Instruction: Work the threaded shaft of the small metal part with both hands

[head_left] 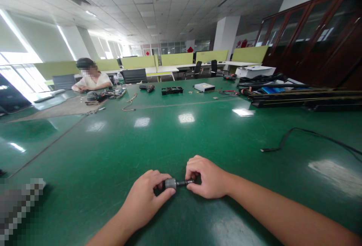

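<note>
Low over the green table (158, 136), a metal part (170, 183) lies sideways between my hands. It has a thick grey cylinder at its left end and a thin dark shaft running to the right. My left hand (147, 191) pinches the cylinder between thumb and fingers. The far end of the shaft sits in the pinch of my right hand (207, 178), where the fingertips partly cover it. Whether the part rests on the tabletop or is held just above it, I cannot tell.
A black cable (296, 130) crosses the right side. Farther back are a power drill (146, 87), a black frame (172, 90), a silver box (204, 87) and piled dark bars (277, 97). A person (93, 78) sits at the far left. A pixelated object (19, 204) lies near left.
</note>
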Demonstrator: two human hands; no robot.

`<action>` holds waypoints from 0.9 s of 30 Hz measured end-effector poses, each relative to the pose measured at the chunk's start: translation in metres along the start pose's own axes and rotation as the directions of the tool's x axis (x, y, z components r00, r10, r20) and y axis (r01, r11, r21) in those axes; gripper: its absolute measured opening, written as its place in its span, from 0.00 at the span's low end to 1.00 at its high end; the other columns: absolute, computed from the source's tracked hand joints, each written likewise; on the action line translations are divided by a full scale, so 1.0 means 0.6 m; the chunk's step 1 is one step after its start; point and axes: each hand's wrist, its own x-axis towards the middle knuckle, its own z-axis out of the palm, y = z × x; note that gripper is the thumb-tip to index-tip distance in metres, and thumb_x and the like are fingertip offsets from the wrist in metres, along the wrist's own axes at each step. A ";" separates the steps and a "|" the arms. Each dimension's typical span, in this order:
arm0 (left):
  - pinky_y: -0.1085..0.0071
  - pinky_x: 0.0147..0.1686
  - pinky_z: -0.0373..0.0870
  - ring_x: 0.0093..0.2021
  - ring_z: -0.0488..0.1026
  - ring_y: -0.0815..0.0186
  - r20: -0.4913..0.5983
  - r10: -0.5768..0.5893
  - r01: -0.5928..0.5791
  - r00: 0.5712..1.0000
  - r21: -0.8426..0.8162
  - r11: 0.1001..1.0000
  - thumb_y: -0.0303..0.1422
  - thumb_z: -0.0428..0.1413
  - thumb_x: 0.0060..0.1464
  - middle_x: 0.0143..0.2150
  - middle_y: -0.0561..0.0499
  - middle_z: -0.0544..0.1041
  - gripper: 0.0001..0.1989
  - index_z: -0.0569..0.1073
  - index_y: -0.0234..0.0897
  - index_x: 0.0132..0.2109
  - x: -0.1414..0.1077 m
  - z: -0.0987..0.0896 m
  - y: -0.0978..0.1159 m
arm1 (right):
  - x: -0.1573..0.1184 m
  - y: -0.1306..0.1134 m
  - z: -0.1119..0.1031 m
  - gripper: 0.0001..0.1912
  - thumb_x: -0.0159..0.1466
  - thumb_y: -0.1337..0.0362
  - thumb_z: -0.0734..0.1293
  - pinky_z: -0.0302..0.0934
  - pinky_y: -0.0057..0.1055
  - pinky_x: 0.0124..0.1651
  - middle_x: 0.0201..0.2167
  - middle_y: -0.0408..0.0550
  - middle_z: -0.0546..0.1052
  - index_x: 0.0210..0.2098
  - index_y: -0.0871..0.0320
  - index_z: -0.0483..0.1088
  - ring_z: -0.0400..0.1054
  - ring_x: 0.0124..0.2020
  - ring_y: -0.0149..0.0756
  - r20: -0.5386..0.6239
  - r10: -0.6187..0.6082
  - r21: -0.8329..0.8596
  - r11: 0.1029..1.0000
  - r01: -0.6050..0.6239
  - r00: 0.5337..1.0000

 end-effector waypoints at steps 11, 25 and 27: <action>0.69 0.38 0.60 0.36 0.69 0.63 -0.004 -0.005 0.005 1.000 0.003 1.000 0.40 0.56 0.59 0.32 0.54 0.73 0.09 0.77 0.48 0.44 -0.002 0.000 -0.001 | -0.002 0.022 -0.025 0.05 0.48 0.72 0.68 0.56 0.29 0.36 0.21 0.39 0.68 0.24 0.59 0.69 0.63 0.26 0.30 0.047 -0.010 0.040 0.999 0.008 0.999; 0.69 0.38 0.61 0.37 0.69 0.62 -0.009 -0.001 0.001 1.000 0.016 1.000 0.40 0.56 0.59 0.33 0.53 0.73 0.09 0.77 0.47 0.45 -0.002 0.002 -0.004 | 0.003 -0.002 -0.005 0.07 0.51 0.70 0.70 0.59 0.29 0.37 0.26 0.42 0.73 0.32 0.58 0.75 0.66 0.30 0.32 0.043 -0.002 0.122 0.993 -0.003 0.999; 0.69 0.39 0.61 0.38 0.70 0.62 -0.005 0.004 -0.004 1.000 0.014 1.000 0.39 0.56 0.59 0.34 0.53 0.73 0.09 0.77 0.48 0.45 -0.001 0.002 -0.005 | 0.004 -0.011 -0.002 0.14 0.50 0.71 0.70 0.61 0.29 0.38 0.29 0.43 0.74 0.38 0.58 0.75 0.67 0.32 0.33 0.059 -0.017 0.171 0.985 0.007 0.998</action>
